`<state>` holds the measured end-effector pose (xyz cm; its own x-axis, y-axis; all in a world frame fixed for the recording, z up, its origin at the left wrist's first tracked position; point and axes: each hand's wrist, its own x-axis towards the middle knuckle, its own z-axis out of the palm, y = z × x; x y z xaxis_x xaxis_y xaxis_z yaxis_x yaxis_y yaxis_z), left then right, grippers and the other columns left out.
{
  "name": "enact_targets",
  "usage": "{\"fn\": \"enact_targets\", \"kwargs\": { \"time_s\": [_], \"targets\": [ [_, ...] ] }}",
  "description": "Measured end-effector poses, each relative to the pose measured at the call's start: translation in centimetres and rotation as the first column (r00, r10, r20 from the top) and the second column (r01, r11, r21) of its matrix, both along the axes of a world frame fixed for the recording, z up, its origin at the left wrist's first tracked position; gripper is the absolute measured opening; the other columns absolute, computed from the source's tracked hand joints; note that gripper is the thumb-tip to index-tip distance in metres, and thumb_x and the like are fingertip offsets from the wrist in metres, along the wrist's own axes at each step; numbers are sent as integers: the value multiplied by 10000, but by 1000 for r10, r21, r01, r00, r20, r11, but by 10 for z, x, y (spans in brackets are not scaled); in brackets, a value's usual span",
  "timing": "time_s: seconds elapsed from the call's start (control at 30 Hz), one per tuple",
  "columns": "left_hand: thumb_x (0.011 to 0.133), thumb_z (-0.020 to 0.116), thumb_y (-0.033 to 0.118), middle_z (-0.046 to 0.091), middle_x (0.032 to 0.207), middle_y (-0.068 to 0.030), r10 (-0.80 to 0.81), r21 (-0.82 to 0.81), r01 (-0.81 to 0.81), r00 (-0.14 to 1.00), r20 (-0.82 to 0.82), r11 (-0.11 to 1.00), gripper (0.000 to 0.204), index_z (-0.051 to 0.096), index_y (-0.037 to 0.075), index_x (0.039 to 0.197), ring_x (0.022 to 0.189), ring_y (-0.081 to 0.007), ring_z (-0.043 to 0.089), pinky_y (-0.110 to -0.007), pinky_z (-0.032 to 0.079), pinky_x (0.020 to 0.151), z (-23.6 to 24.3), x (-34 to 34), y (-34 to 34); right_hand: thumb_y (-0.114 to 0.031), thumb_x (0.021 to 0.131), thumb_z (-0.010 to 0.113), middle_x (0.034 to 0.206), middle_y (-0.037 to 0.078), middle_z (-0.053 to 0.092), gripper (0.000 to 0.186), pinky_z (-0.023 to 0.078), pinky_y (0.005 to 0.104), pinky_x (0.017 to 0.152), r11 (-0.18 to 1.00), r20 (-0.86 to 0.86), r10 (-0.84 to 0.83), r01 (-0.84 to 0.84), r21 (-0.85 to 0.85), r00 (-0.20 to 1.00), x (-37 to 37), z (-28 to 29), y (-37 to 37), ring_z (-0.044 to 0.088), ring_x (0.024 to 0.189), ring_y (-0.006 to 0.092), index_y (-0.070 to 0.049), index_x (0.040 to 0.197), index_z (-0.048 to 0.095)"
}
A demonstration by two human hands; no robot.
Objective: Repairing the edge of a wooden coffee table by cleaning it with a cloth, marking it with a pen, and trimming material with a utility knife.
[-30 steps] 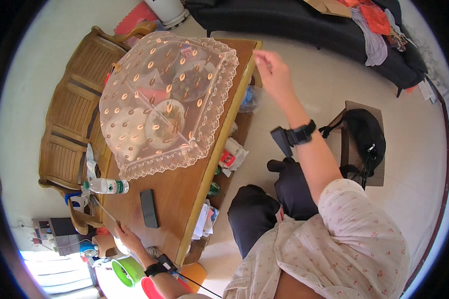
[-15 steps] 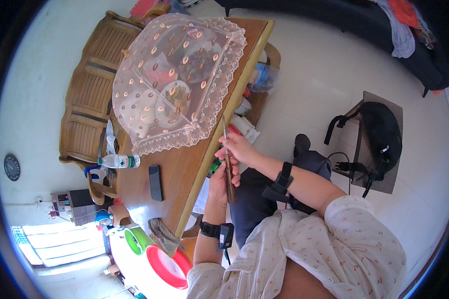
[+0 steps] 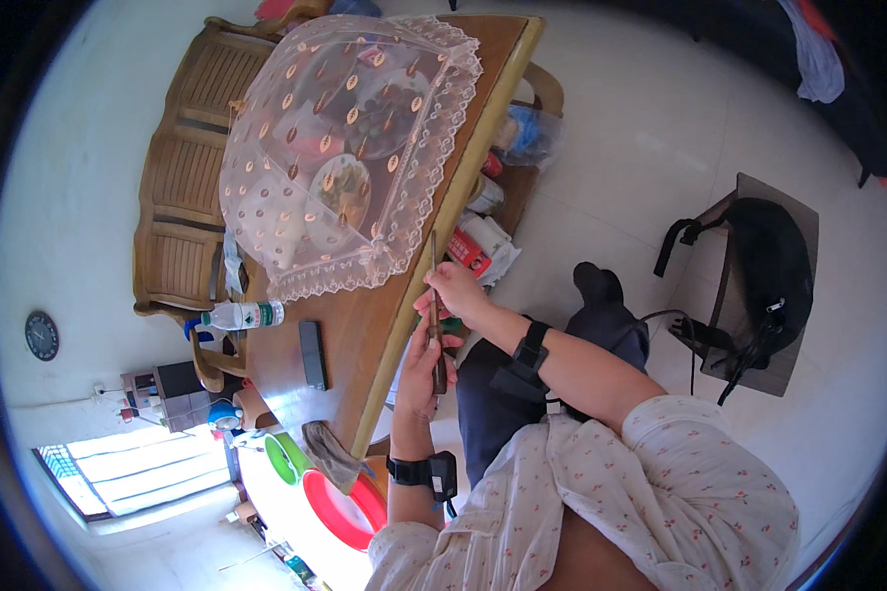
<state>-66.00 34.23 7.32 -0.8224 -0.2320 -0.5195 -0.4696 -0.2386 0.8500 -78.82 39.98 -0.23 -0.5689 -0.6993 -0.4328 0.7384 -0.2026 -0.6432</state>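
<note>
A slim tool with a brown handle and a long thin metal shaft is held upright in the picture, its shaft pointing toward the table edge. My left hand wraps round the handle from the left, fingers closed on it. My right hand pinches the upper part of the tool, around the shaft. Both hands are in front of the long wooden table, beside its near edge. What kind of tip the tool has is too small to tell.
On the table stand a lace mesh food cover over several dishes, a water bottle, a black phone and a grey cloth. Boxes and bags fill the lower shelf. A black bag lies on a stool at the right.
The whole view has shifted slightly. Both hands keep hold of the brown-handled tool, which now stands a little more upright.
</note>
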Motion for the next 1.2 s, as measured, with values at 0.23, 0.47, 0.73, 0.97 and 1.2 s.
{"fn": "enact_targets", "kwargs": {
  "time_s": [0.23,0.47,0.73,0.97,1.2],
  "targets": [
    [930,369,128,552,853,-88,28,-7,-28,999,45,1000,503,219,134,1410,461,-99,471,-212,381,384,1,-16,-7,-247,932,373,765,147,665,212,417,252,418,1000,-59,-18,18,-8,998,-14,-1,1,624,561,154,-59,963,467],
    [910,448,196,505,809,-71,27,244,-42,998,63,969,565,203,235,1417,412,-102,434,-211,345,329,13,-31,-19,-294,925,335,757,155,666,263,432,248,412,995,-40,100,-99,23,994,-36,0,-4,621,545,164,-74,919,479],
    [915,462,230,484,798,-59,0,301,-23,997,78,953,540,232,218,1404,422,-105,427,-214,340,333,16,-55,-17,-332,937,321,745,144,668,305,457,293,424,996,28,93,-93,8,995,-63,-4,3,606,508,187,-84,883,490],
    [932,393,175,470,752,-45,-14,305,-16,995,97,952,531,193,242,1420,417,-99,402,-220,332,350,15,-94,-15,-333,953,323,779,152,665,283,446,294,480,997,76,74,-73,-26,994,-101,5,16,582,541,176,-111,855,468],
    [940,387,185,470,754,-45,-77,306,54,995,62,950,512,205,225,1416,430,-101,412,-220,326,344,10,-127,-8,-339,955,323,788,156,665,289,452,292,486,998,55,57,-56,-25,997,-136,-1,27,588,542,177,-106,863,466]
  ]
}}
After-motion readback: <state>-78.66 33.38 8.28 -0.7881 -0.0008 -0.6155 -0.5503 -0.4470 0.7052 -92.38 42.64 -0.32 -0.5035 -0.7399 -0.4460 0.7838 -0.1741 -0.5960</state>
